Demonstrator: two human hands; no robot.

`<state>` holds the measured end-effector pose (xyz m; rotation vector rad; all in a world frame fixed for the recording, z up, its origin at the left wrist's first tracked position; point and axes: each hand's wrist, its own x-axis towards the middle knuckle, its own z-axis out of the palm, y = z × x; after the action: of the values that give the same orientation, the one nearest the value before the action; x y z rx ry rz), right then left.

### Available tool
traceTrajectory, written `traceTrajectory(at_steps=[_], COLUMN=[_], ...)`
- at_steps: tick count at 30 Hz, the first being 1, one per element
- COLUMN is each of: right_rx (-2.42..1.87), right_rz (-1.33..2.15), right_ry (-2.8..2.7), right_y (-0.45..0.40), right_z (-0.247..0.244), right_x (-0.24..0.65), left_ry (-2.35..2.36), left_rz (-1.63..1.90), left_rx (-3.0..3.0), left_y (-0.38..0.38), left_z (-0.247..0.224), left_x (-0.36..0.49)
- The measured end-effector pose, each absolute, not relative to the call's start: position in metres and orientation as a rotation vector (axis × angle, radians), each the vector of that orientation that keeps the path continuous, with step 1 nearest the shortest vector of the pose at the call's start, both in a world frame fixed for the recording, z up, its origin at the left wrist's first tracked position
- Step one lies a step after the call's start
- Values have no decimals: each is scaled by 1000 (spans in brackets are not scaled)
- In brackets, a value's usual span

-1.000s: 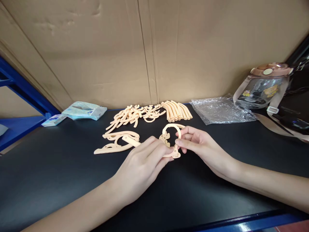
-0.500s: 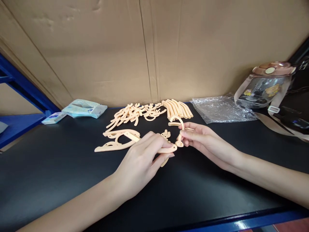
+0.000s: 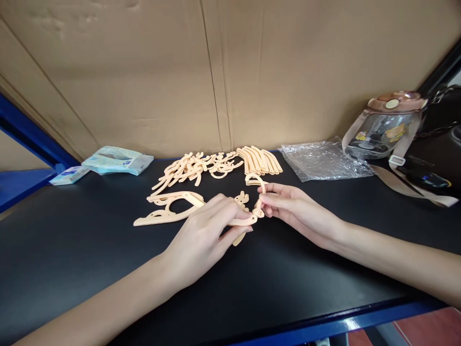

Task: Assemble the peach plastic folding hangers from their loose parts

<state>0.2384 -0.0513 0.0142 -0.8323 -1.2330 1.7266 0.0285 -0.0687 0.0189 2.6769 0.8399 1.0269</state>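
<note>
Near the middle of the black table, my left hand (image 3: 212,228) pinches a flat beige arm piece (image 3: 247,221) with a hole at its end. My right hand (image 3: 284,202) grips a beige hook (image 3: 263,187), curved end up, its round base beside the holed end of the arm piece. Whether the two parts touch is hard to tell. Beyond my left hand lie more beige parts, among them a long flat piece (image 3: 154,219) and a small branched piece (image 3: 242,199). Part of what my left hand holds is hidden under its fingers.
A loose pile of beige parts (image 3: 192,166) and a row of curved beige pieces (image 3: 259,161) lie at the back. A clear plastic bag (image 3: 320,161) and a strapped bottle (image 3: 389,129) stand right; a tissue pack (image 3: 117,161) lies left. Cardboard (image 3: 144,72) rises behind.
The whole view has shifted slightly, so everything appears a little further left. Both hands keep their holds, with the hook and arm piece in nearly the same positions relative to each other.
</note>
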Motion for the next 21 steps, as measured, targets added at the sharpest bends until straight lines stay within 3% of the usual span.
traceTrajectory(at_steps=[21], right_rx=[-842], right_rz=[1720], right_ry=[-1260], right_y=[-52], right_z=[11], right_x=[236], left_ry=[895], left_rz=[924], left_rx=[2712], left_y=[-74], left_z=[19], left_x=[33])
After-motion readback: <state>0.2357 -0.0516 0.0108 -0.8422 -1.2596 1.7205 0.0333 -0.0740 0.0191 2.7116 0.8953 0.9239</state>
